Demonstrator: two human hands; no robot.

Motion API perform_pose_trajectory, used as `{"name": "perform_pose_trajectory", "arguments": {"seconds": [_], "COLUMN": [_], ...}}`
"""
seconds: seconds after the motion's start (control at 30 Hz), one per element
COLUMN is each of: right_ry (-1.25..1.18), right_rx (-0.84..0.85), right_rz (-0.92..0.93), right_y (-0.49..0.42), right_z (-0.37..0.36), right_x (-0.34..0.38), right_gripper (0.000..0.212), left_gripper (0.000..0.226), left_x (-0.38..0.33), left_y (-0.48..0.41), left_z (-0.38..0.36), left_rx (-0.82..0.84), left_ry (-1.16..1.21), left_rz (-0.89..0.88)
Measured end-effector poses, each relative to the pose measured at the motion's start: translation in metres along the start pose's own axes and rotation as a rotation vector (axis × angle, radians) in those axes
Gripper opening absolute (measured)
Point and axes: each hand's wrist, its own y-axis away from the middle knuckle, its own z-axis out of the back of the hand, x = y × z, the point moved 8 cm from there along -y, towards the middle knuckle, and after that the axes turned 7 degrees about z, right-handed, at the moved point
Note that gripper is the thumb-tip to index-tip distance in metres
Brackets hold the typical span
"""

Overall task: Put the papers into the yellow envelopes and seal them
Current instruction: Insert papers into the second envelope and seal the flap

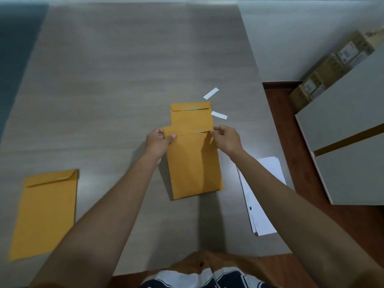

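At frame centre, my left hand (pixel 159 140) and right hand (pixel 225 138) pinch the yellow envelope's (pixel 194 165) folded flap (pixel 187 129) corners.

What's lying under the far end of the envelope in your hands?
Another yellow envelope, flap folded down; its near part is covered by the held envelope, gripped by the left hand and right hand. Anything else beneath is hidden.

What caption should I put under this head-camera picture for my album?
Left hand and right hand pinch the flap of a yellow envelope on the table, white papers beside it.
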Motion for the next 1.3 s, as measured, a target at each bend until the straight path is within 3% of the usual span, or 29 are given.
{"name": "perform_pose_trajectory", "arguments": {"seconds": [0.17, 0.33, 0.43, 0.57, 0.77, 0.87, 0.97, 1.03, 1.1, 1.2, 1.3], "right_ry": [0.247, 0.759, 0.898, 0.922, 0.881, 0.83, 0.754, 0.723, 0.626, 0.356, 0.272], "right_rx": [-0.039, 0.131, 0.128, -0.064, -0.138, -0.201, -0.3, -0.342, -0.332, -0.233, -0.157], "right_rz": [0.146, 0.366, 0.419, 0.458, 0.337, 0.329, 0.303, 0.29, 0.302, 0.268, 0.204], "right_y": [-0.043, -0.068, -0.079, -0.087, -0.112, -0.121, -0.123, -0.121, -0.117, -0.109, -0.098], "right_z": [0.012, 0.005, 0.003, 0.014, 0.033, 0.039, 0.044, 0.046, 0.043, 0.028, 0.006], "right_x": [0.008, -0.013, -0.028, -0.029, -0.032, -0.027, -0.024, -0.022, -0.018, -0.014, -0.012], "right_gripper": [0.033, 0.055, 0.054, 0.044, 0.042, 0.034, 0.024, 0.022, 0.018, 0.019, 0.025], "left_gripper": [0.013, 0.021, 0.02, 0.019, 0.012, 0.023, 0.05, 0.044, 0.035, 0.062, 0.058], "left_x": [-0.028, -0.027, -0.028, -0.041, -0.06, -0.066, -0.067, -0.068, -0.069, -0.064, -0.056], "left_y": [-0.043, -0.077, -0.093, -0.107, -0.119, -0.12, -0.121, -0.121, -0.117, -0.109, -0.098], "left_z": [-0.008, -0.01, -0.016, -0.031, -0.047, -0.048, -0.047, -0.045, -0.042, -0.035, -0.031], "left_rx": [-0.041, -0.074, -0.07, -0.048, -0.069, -0.132, -0.187, -0.212, -0.242, -0.294, -0.3], "left_ry": [-0.023, 0.0, 0.024, 0.058, -0.07, -0.266, -0.426, -0.522, -0.601, -0.613, -0.601], "left_rz": [-0.009, 0.037, 0.057, 0.054, -0.031, -0.112, -0.154, -0.191, -0.216, -0.202, -0.159]}}
